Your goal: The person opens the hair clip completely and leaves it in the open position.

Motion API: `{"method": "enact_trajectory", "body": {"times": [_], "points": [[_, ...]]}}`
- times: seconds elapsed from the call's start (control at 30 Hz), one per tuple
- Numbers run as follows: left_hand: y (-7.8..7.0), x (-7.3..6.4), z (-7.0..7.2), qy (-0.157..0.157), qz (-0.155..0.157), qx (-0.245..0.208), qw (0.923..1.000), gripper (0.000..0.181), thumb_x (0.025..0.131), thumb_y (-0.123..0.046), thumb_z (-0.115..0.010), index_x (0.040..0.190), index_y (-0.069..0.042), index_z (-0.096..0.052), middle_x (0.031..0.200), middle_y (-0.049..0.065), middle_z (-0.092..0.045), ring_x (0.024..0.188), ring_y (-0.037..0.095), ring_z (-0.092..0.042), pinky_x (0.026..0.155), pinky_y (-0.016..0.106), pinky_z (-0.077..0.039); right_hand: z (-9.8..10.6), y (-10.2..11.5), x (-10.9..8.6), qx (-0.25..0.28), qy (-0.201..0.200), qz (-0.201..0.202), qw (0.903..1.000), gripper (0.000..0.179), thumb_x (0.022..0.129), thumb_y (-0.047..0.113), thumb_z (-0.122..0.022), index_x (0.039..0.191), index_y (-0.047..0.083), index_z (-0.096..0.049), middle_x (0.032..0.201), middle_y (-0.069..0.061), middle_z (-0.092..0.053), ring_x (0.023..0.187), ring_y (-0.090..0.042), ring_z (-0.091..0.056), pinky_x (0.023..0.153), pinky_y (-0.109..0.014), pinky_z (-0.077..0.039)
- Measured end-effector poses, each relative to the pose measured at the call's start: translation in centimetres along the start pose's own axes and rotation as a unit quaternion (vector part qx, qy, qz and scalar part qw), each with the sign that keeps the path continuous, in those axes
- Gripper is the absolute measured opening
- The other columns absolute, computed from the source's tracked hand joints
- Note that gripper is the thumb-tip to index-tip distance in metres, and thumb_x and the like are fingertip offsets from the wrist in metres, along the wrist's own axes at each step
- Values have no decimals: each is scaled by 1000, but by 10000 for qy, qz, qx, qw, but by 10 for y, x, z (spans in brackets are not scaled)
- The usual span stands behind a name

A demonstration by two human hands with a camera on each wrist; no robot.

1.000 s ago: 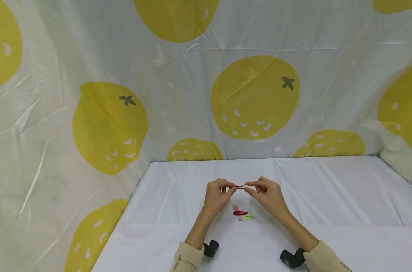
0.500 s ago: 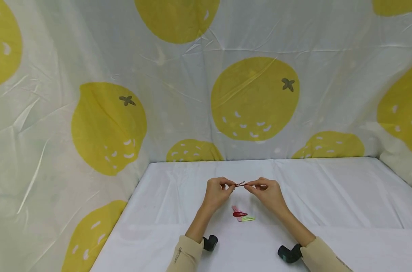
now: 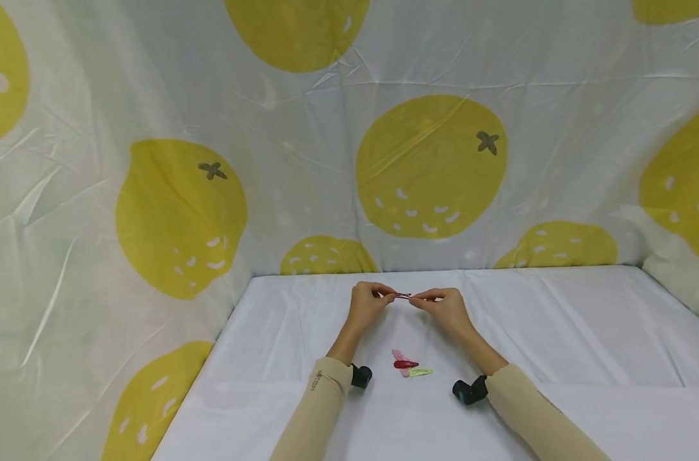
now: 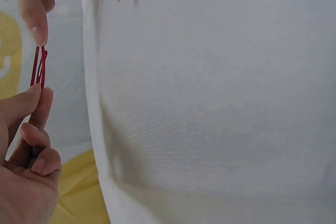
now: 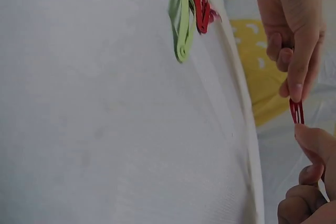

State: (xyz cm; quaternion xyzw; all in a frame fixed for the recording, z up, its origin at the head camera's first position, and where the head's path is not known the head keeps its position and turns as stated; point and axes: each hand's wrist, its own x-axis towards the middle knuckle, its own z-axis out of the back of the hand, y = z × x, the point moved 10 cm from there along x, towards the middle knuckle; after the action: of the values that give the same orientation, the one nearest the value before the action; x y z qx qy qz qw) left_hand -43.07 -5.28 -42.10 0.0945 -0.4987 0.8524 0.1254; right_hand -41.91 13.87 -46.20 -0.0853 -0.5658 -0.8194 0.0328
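Note:
A dark red snap hair clip [image 3: 403, 296] is stretched between my two hands, above the table. My left hand [image 3: 368, 306] pinches one end of it between thumb and forefinger. At the other end, my right hand [image 3: 446, 310] pinches with its thumb and forefinger. The left wrist view shows the clip's thin metal strips [image 4: 39, 66] standing apart between the fingertips. Nearer to me on the table lies a small pile of hair clips: a pink one [image 3: 398, 355], a red one [image 3: 405, 364] across it, and a light green one [image 3: 421, 372] beside them.
A white cloth covers the table [image 3: 557, 333]. Behind it hangs a pale curtain [image 3: 303, 160] printed with large yellow lemons, continuing along the left side. Black wrist cameras [image 3: 470, 390] stick out from the inner side of both beige sleeves [image 3: 320, 397].
Both hands have moved forward, away from my body, with the red hair clip still pinched between them. The pile of clips on the table has stayed put.

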Motion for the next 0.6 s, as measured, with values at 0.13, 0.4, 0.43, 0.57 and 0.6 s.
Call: {"method": "enact_trajectory", "body": {"times": [0.13, 0.4, 0.43, 0.57, 0.6], "points": [[15, 10, -6, -59, 201, -254, 9995, 5, 86, -1, -81, 89, 1, -83, 86, 17, -79, 62, 5, -49, 54, 16, -37, -2, -10, 11, -114, -21, -164, 9998, 18, 86, 24, -86, 93, 8, -85, 90, -8, -79, 81, -15, -55, 65, -24, -41], [33, 19, -14, -180, 840, -387, 9956, 5, 86, -5, -84, 89, -2, -84, 88, 14, -80, 63, 6, -51, 57, 18, -40, -4, -21, 24, -342, -151, -231, 9990, 17, 87, 21, -85, 93, 5, -84, 77, -4, -74, 72, -11, -51, 60, -22, -38], [33, 20, -15, -201, 868, -374, 9953, 5, 86, -5, -84, 89, -2, -84, 89, 14, -81, 65, 6, -52, 58, 19, -40, -4, -22, 25, -351, -178, -230, 9990, 17, 87, 20, -85, 93, 4, -84, 74, -3, -71, 70, -11, -50, 59, -22, -38], [36, 21, -16, -280, 995, -281, 9942, 5, 85, -5, -84, 89, -1, -84, 89, 15, -80, 71, 9, -58, 60, 18, -42, -5, -24, 30, -465, -282, -178, 9984, 16, 86, 19, -85, 92, 4, -84, 71, -2, -71, 69, -10, -50, 58, -22, -38], [38, 21, -16, -301, 1024, -258, 9940, 5, 85, -4, -84, 88, 0, -83, 89, 15, -80, 73, 10, -59, 60, 18, -42, -6, -25, 31, -511, -282, -158, 9982, 16, 87, 19, -85, 92, 4, -84, 73, -4, -72, 69, -11, -50, 58, -22, -37]]}}
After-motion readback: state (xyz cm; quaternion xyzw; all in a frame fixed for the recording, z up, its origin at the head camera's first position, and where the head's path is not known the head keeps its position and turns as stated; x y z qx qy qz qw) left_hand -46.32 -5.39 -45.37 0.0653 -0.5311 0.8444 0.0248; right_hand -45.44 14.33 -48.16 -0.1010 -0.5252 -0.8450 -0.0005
